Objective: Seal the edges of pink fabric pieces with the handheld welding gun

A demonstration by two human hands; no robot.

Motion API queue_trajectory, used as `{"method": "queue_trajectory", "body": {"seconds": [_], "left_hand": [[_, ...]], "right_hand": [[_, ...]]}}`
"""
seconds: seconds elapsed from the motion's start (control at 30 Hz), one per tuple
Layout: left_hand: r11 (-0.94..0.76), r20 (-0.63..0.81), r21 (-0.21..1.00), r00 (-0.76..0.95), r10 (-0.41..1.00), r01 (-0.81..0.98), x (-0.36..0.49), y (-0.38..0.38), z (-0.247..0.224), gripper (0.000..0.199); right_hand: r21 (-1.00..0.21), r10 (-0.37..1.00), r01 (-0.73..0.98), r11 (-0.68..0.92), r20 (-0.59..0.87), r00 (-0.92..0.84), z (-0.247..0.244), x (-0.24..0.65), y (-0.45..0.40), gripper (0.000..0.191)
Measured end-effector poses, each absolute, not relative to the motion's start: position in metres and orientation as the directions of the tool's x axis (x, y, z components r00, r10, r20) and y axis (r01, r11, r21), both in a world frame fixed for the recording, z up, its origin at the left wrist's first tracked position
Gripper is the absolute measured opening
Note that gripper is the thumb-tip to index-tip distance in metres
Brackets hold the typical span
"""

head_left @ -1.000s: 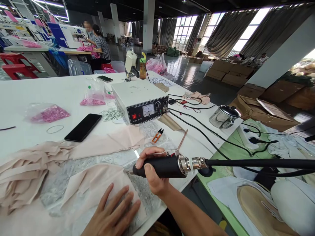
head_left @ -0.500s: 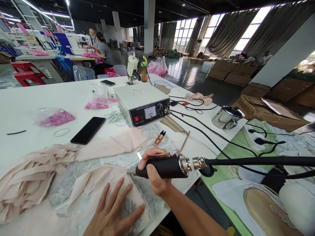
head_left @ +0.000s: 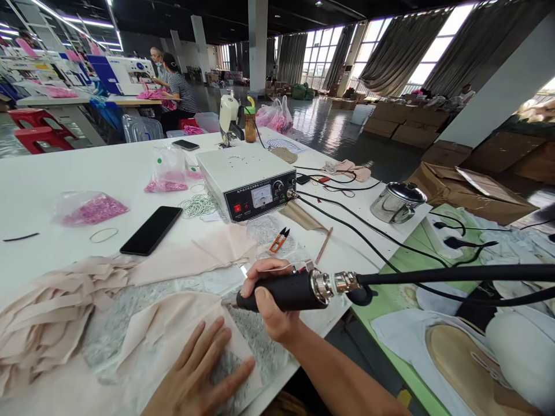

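Observation:
My right hand (head_left: 275, 300) is wrapped round a black cylindrical handheld tool (head_left: 295, 290) with a metal connector and a thick black cable at its rear. The tool's metal tip touches the edge of a thin beige fabric piece (head_left: 173, 315). My left hand (head_left: 202, 364) lies flat on that fabric with its fingers spread, just left of and below the tip. Under the fabric is a clear, textured sheet (head_left: 255, 329). A heap of beige fabric pieces (head_left: 47, 312) lies at the left.
Behind my hands stand a white control box (head_left: 255, 193), orange snips (head_left: 279, 240) and a black phone (head_left: 151, 230). A lidded glass mug (head_left: 398, 202) is near the right edge. Cables cross the right side. Two people sit beyond the white table (head_left: 56, 167).
The whole view has shifted slightly. The fingers of my left hand are a little closer together on the fabric. My right hand still grips the tool at the fabric edge.

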State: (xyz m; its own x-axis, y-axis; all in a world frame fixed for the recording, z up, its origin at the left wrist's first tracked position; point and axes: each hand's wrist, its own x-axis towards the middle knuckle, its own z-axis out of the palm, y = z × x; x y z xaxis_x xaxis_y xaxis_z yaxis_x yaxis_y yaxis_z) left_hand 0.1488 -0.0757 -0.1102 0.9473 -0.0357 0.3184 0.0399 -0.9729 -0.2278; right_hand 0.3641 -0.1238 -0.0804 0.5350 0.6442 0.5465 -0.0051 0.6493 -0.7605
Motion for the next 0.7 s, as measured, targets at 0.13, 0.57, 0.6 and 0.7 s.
{"method": "queue_trajectory", "body": {"seconds": [0.13,0.57,0.6,0.7], "left_hand": [[-0.970,0.311,-0.239,0.949,-0.048,0.029,0.149,-0.073,-0.110,0.082],[-0.992,0.284,-0.122,0.959,0.006,0.042,0.148,-0.071,-0.101,0.084],[-0.991,0.285,-0.128,0.959,0.002,0.040,0.148,-0.070,-0.102,0.084],[-0.992,0.293,-0.123,0.956,-0.005,0.033,0.149,-0.070,-0.110,0.085]], "right_hand": [[-0.769,0.649,-0.006,0.639,0.535,0.541,-0.078,0.364,-0.125,0.019],[-0.718,0.609,-0.055,0.694,0.544,0.577,-0.081,0.362,-0.121,0.015],[-0.717,0.611,-0.059,0.695,0.545,0.575,-0.081,0.362,-0.121,0.014],[-0.706,0.602,-0.067,0.705,0.546,0.582,-0.081,0.363,-0.120,0.015]]}}
